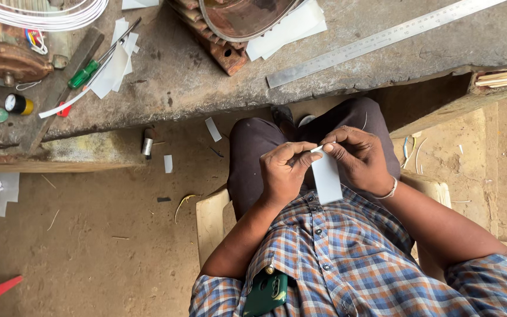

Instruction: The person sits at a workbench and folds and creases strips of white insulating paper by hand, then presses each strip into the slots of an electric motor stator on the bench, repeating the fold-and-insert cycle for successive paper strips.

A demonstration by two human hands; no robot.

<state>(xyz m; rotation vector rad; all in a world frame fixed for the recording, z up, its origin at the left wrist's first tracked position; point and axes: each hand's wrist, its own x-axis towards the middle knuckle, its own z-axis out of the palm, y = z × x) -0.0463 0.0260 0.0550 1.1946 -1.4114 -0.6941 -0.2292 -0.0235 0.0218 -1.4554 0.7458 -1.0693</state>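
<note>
Two hands pinching white paper strip [327, 176] at top edge over lap: left hand [286, 170] at 9 o'clock, right hand [359, 158] at 3. Mid-fold, seemingly; needs crease pressed evenly.

A pale, flat rectangular strip of sheet [327, 176] is held upright over the lap, its top edge folded
</note>
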